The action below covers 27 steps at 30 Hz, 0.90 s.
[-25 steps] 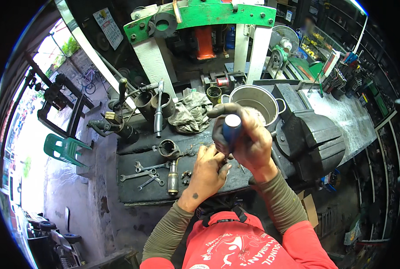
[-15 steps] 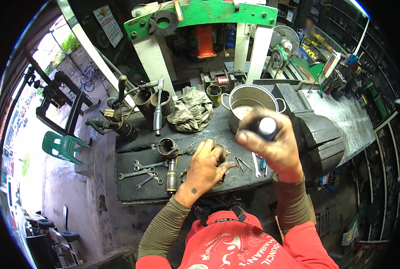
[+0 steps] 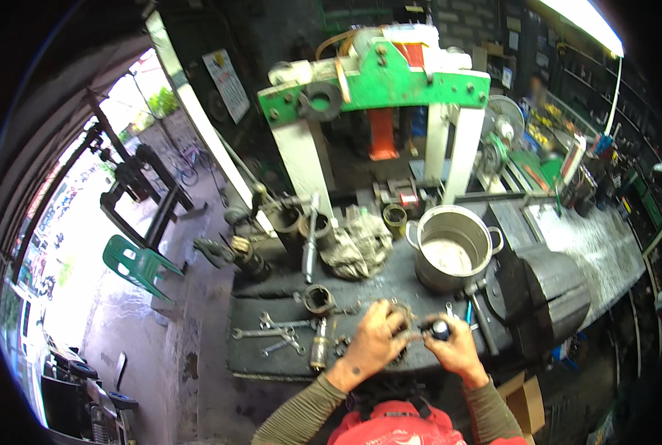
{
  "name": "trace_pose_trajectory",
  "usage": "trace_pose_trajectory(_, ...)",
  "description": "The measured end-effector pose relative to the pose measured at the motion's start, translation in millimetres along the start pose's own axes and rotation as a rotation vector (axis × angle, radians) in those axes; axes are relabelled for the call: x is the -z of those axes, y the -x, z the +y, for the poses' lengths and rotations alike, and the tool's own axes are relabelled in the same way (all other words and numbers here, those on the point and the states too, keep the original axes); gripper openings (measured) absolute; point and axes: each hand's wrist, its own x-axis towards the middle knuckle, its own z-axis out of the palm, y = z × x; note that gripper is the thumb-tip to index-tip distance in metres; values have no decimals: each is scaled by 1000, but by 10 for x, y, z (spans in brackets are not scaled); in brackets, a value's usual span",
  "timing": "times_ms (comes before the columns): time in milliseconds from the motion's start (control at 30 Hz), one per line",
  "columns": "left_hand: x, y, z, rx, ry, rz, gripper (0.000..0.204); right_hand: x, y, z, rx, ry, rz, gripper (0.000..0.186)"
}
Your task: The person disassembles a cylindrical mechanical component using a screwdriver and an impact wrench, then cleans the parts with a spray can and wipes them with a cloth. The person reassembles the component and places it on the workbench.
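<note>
My left hand point(image 3: 375, 339) is closed on a dark, grimy metal part point(image 3: 401, 308) at the bench's front edge; the fingers hide most of it. My right hand point(image 3: 457, 350) grips a dark-handled tool with a pale round end point(image 3: 440, 329), right beside the left fingertips. The far end of this tool cannot be made out. Left of my hands lie a metal cylinder point(image 3: 319, 345), a short hollow metal fitting point(image 3: 318, 298) and several wrenches point(image 3: 272, 333). To the right, a hammer point(image 3: 482, 320) rests on the bench.
A large two-handled pot point(image 3: 449, 252) stands behind my right hand. Beyond the bench rises a green and white press frame point(image 3: 375, 93). A crumpled cloth point(image 3: 357, 245) and metal tubes point(image 3: 290, 221) sit toward the back. A green chair point(image 3: 134, 263) stands at left, an open cardboard box point(image 3: 524, 404) below right.
My right hand has come down from above the bench to beside my left hand, still holding the dark-handled tool. The view has shifted, and the hammer now shows.
</note>
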Motion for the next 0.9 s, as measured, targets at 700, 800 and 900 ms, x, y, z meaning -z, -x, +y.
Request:
trace_pose_trajectory(700,-86,-17,-1,-171,-285,-104,24,-212,57,-27,-75,-84,38,38)
trace_pose_trajectory(800,-104,-50,-49,-235,-333,-111,23,-225,74,-20,-70,-89,77,43)
trace_pose_trajectory(900,-98,-71,-75,-252,-348,-123,22,-237,90,-11,-70,-98,92,48)
